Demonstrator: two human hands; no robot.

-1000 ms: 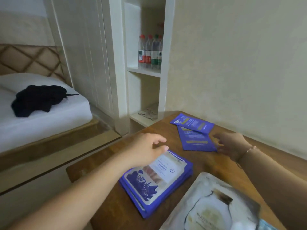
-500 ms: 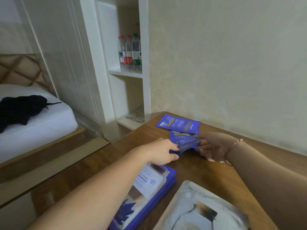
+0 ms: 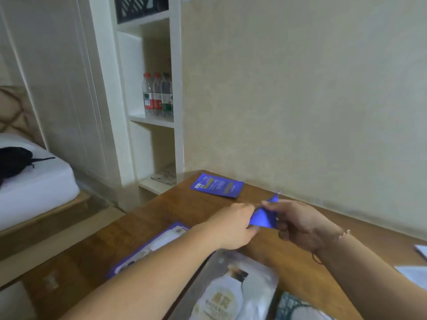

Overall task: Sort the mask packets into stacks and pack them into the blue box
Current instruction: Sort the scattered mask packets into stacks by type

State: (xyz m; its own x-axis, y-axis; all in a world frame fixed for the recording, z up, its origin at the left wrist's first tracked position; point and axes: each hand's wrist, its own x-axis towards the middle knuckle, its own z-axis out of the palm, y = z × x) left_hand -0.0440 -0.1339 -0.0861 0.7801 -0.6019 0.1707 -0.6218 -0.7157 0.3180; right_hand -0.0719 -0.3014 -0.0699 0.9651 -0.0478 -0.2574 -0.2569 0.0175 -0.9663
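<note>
Both hands hold a small blue mask packet point(image 3: 265, 215) tilted up above the wooden table point(image 3: 288, 269). My left hand point(image 3: 233, 224) grips its left edge and my right hand point(image 3: 298, 225) pinches its right side. Another blue packet point(image 3: 216, 185) lies flat at the table's far edge near the wall. A stack of blue-and-white packets point(image 3: 150, 248) lies under my left forearm, partly hidden. A silver-white packet point(image 3: 233, 292) lies at the near edge. No blue box shows itself clearly.
A white shelf unit point(image 3: 150, 116) with three water bottles point(image 3: 158, 94) stands beyond the table's left corner. A bed point(image 3: 34, 181) with a black garment is at the left. White papers point(image 3: 416, 271) lie at the table's right. A teal-patterned packet point(image 3: 293, 306) is at the bottom.
The blue packet has been lifted off the table and tipped up between both hands. My left hand left the blue-and-white stack and joined the right. The view shifted right.
</note>
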